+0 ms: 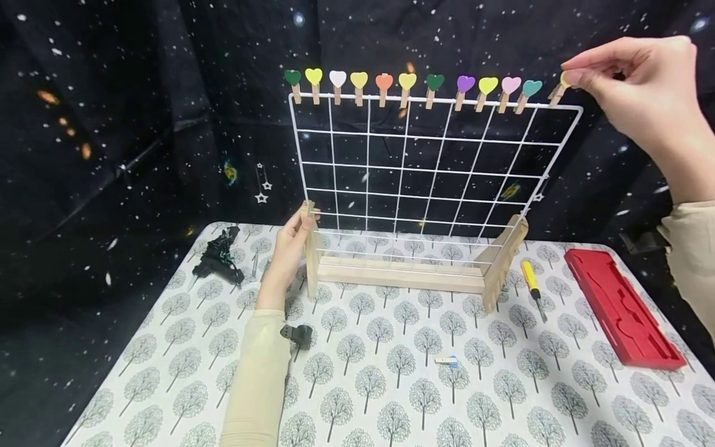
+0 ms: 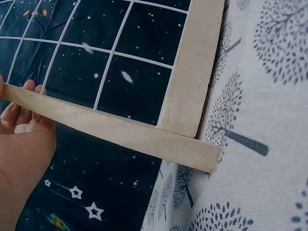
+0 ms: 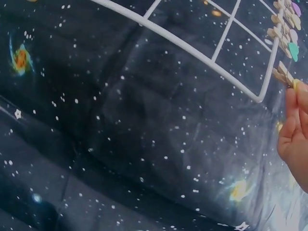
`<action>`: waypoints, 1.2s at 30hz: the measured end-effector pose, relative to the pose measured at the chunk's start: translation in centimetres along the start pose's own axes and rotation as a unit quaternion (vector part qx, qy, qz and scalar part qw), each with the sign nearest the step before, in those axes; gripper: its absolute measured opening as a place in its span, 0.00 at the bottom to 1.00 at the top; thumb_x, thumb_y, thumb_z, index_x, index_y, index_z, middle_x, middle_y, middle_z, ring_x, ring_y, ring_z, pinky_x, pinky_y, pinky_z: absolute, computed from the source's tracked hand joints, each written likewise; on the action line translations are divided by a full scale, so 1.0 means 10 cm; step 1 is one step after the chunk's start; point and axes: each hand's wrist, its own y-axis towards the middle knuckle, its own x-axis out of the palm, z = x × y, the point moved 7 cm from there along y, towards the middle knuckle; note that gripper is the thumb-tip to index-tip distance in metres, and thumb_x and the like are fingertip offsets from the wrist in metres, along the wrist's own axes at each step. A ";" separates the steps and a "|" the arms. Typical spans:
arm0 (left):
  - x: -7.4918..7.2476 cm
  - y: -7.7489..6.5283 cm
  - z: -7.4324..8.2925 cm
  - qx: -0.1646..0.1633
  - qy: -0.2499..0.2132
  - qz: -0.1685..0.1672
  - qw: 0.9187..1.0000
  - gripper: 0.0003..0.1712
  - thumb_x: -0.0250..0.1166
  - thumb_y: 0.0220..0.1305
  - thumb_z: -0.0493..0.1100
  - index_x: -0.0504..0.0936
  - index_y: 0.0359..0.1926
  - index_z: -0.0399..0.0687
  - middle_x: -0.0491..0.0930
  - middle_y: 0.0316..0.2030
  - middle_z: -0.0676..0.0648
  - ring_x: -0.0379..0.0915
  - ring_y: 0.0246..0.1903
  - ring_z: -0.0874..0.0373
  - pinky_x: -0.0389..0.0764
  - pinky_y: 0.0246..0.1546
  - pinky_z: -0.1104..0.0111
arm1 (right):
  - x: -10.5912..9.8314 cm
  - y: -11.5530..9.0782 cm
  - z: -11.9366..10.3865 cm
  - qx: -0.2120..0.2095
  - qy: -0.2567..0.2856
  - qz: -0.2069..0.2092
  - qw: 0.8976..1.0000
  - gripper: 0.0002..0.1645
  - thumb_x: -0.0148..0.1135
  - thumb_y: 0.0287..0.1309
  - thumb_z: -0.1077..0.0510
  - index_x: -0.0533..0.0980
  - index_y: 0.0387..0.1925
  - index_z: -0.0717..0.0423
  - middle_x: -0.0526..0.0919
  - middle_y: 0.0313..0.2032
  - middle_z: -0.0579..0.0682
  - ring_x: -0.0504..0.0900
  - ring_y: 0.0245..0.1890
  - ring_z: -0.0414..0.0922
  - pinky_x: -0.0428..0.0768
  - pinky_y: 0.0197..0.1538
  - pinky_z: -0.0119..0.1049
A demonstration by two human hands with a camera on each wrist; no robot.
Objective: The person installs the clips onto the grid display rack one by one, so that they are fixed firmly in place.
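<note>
A white wire grid panel (image 1: pixel 427 135) stands in a wooden base (image 1: pixel 399 275). Along its top wire sits a row of small wooden clothespins with coloured hearts, among them a teal-heart clothespin (image 1: pixel 530 90) near the right end. My right hand (image 1: pixel 650 87) pinches a yellow-heart clothespin (image 1: pixel 557 93) between thumb and fingers by the panel's top right corner. In the right wrist view that clothespin (image 3: pixel 284 76) is beside the wire; whether it bites the wire I cannot tell. My left hand (image 1: pixel 292 239) grips the top of the base's left wooden upright (image 2: pixel 106 122), fingers behind it.
A blue-heart clothespin (image 1: pixel 447 361) lies on the tree-print tablecloth (image 1: pixel 380 372) in front. Right of the base are a yellow-handled screwdriver (image 1: pixel 533 287) and a red tray (image 1: pixel 622 310). A black object (image 1: pixel 219 257) lies at the left, and a black plug-like piece (image 1: pixel 301 336) by my left sleeve.
</note>
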 end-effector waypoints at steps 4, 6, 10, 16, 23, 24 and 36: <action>-0.01 -0.01 0.00 0.001 0.007 0.005 1.000 0.25 0.47 0.62 0.54 0.64 0.59 0.52 0.68 0.54 0.42 0.61 0.57 0.56 0.59 0.60 0.63 | 0.05 0.01 -0.03 -0.021 -0.019 -0.019 0.999 0.14 0.57 0.52 0.51 0.80 0.37 0.52 0.73 0.23 0.21 0.61 0.16 0.34 0.55 0.14 0.26; 0.00 -0.01 -0.01 -0.002 0.006 0.001 1.000 0.25 0.47 0.62 0.54 0.64 0.59 0.52 0.68 0.54 0.43 0.60 0.57 0.55 0.59 0.60 0.63 | 0.06 0.00 -0.02 -0.023 -0.029 -0.027 0.999 0.14 0.57 0.52 0.50 0.80 0.37 0.52 0.75 0.24 0.25 0.60 0.15 0.34 0.54 0.13 0.28; 0.04 -0.01 -0.03 -0.002 0.008 -0.011 1.000 0.26 0.46 0.63 0.53 0.61 0.61 0.53 0.68 0.55 0.44 0.59 0.58 0.53 0.60 0.59 0.61 | 0.08 -0.03 0.00 -0.028 -0.050 -0.031 0.998 0.15 0.57 0.53 0.50 0.80 0.37 0.53 0.77 0.25 0.31 0.59 0.13 0.35 0.52 0.13 0.29; 0.03 0.00 -0.03 0.008 0.015 -0.010 1.000 0.27 0.46 0.63 0.53 0.59 0.62 0.54 0.68 0.55 0.42 0.60 0.58 0.53 0.60 0.59 0.62 | 0.13 -0.05 0.01 -0.032 -0.083 -0.052 0.995 0.16 0.53 0.55 0.51 0.79 0.40 0.55 0.70 0.23 0.24 0.62 0.18 0.35 0.57 0.15 0.24; -0.02 -0.04 -0.05 0.003 0.017 -0.003 1.000 0.26 0.46 0.63 0.53 0.61 0.61 0.53 0.69 0.54 0.43 0.61 0.57 0.54 0.60 0.59 0.62 | 0.24 -0.07 -0.02 -0.051 -0.106 -0.053 0.992 0.18 0.52 0.56 0.50 0.75 0.45 0.53 0.78 0.32 0.39 0.67 0.26 0.22 0.64 0.26 0.15; -0.02 -0.04 -0.04 0.006 0.015 -0.004 1.000 0.26 0.45 0.64 0.52 0.60 0.61 0.51 0.68 0.54 0.42 0.61 0.57 0.53 0.60 0.59 0.62 | 0.25 -0.07 -0.02 -0.049 -0.099 -0.046 0.993 0.18 0.52 0.56 0.49 0.75 0.46 0.52 0.79 0.34 0.41 0.67 0.27 0.21 0.63 0.27 0.15; 0.01 0.01 0.02 0.017 0.006 -0.005 1.000 0.27 0.46 0.64 0.51 0.60 0.62 0.49 0.67 0.54 0.40 0.61 0.57 0.52 0.60 0.59 0.62 | 0.21 -0.31 -0.01 -0.041 0.046 0.055 0.997 0.21 0.57 0.53 0.56 0.71 0.50 0.46 0.75 0.43 0.42 0.70 0.34 0.28 0.68 0.41 0.17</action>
